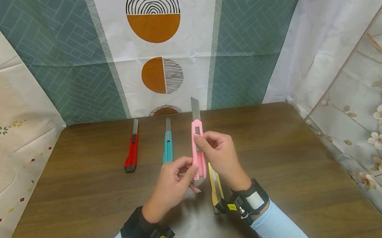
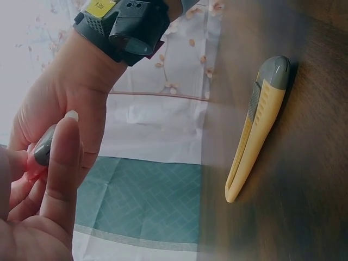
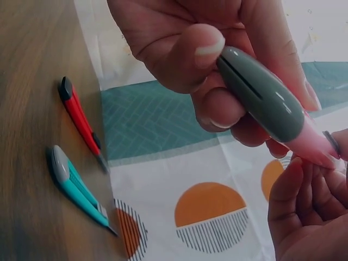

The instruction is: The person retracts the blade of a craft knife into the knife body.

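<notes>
Held up over the table in both hands is a pink utility knife (image 1: 198,145), its long blade (image 1: 195,108) out and pointing away. My left hand (image 1: 172,188) pinches the lower end of the handle between thumb and fingers. Higher up, my right hand (image 1: 221,156) grips the knife with its thumb on the slider. In the right wrist view the knife's grey end cap (image 3: 263,95) shows between the fingers. Beneath the right wrist lies a yellow utility knife (image 2: 255,130), with no blade showing beyond its tip in the left wrist view.
On the brown wooden table (image 1: 81,210), left of the hands, lie a red utility knife (image 1: 132,151) and a teal utility knife (image 1: 167,143), both with blades out. The left hand overlaps the teal one's lower end. A patterned cloth (image 1: 161,71) hangs behind the far edge.
</notes>
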`<state>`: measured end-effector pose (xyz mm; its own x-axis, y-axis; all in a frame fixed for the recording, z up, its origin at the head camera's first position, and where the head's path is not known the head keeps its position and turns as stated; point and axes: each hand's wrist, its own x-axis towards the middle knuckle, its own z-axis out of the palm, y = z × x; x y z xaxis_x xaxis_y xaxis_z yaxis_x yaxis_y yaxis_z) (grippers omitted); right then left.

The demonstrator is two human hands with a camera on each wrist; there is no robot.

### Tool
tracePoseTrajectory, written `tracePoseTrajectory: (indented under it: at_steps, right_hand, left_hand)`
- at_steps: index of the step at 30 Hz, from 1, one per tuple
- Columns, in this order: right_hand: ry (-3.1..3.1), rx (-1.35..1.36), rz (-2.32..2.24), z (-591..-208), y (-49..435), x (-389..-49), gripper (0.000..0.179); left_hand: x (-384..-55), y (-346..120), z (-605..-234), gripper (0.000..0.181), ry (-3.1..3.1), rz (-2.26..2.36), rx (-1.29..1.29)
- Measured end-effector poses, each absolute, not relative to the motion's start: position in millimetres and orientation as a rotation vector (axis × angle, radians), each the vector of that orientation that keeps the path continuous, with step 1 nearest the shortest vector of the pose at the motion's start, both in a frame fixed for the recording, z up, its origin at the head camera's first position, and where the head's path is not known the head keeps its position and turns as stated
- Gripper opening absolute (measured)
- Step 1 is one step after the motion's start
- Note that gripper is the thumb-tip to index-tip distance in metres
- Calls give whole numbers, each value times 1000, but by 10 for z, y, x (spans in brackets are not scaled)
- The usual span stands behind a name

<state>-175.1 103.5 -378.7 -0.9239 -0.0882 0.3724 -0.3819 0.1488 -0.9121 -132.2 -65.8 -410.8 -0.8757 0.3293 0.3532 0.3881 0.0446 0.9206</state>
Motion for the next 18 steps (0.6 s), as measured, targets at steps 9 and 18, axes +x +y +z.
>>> tracePoseTrajectory:
  at_steps: [9, 18]
  right_hand:
    - [-2185, 509, 1859, -3803, 1039, -1743, 16]
    - [-2185, 540, 1882, -3811, 1054, -1751, 14]
  left_hand:
    - [-1324, -664, -4120, 19, -2236, -2008, -741]
    - [-1324, -666, -4110, 18, -2231, -2014, -749]
